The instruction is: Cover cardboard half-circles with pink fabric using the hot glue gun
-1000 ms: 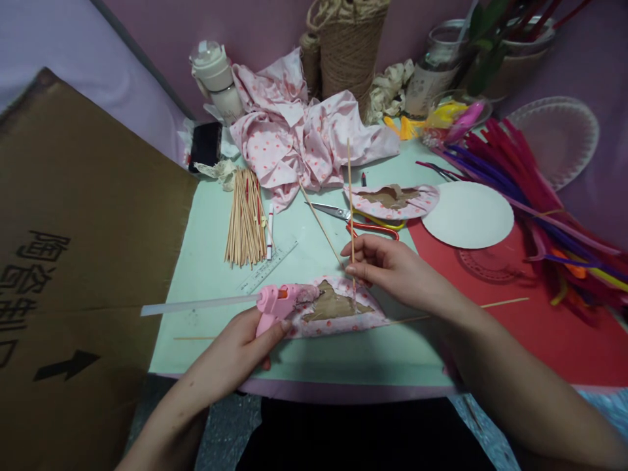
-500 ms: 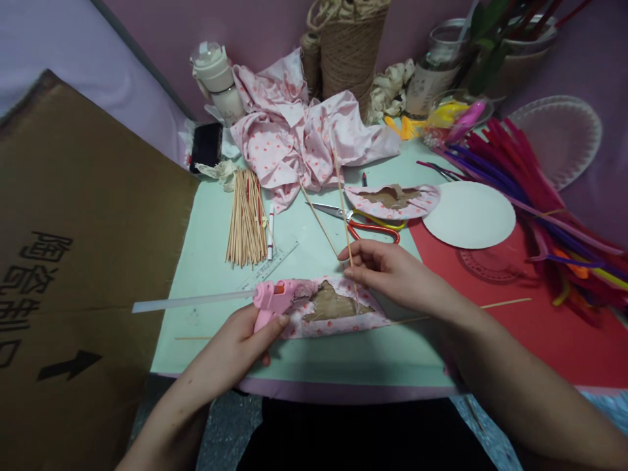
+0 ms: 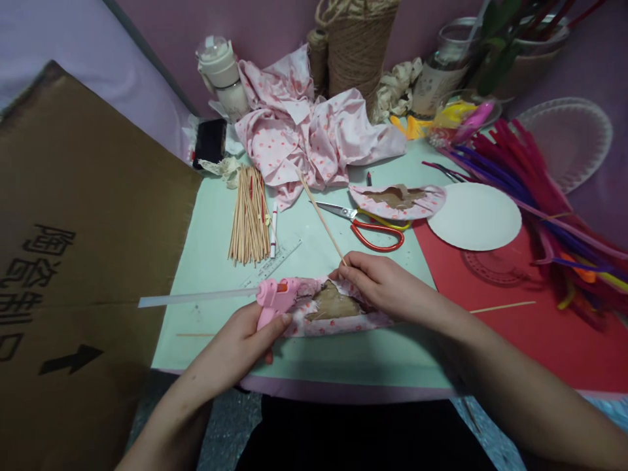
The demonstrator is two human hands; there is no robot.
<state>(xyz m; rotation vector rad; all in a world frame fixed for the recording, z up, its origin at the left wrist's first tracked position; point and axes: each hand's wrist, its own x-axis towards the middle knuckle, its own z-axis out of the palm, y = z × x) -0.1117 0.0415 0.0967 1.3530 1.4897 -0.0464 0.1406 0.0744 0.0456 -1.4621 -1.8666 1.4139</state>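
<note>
A pink glue gun (image 3: 277,299) with a long clear glue stick out of its back is gripped in my left hand (image 3: 252,333). Its nozzle points right, at the edge of a cardboard piece (image 3: 333,304) wrapped in pink dotted fabric. My right hand (image 3: 375,281) is closed on a thin wooden stick (image 3: 321,219) that slants up and to the left. The fingertips of that hand are at the upper edge of the wrapped piece and partly hide it. A thin stick end (image 3: 193,335) shows left of the piece.
Behind lie scissors (image 3: 377,235), a bundle of sticks (image 3: 248,219), a ruler (image 3: 272,261) and crumpled fabric (image 3: 314,137). A second wrapped piece (image 3: 432,201) touches a white plate (image 3: 475,216). A cardboard box (image 3: 98,261) stands left; pipe cleaners (image 3: 534,176) lie right.
My right hand has moved down and slightly right, onto the wrapped piece's upper edge. Two sticks stood out at my fingers before; one shows now. My left hand has hardly moved.
</note>
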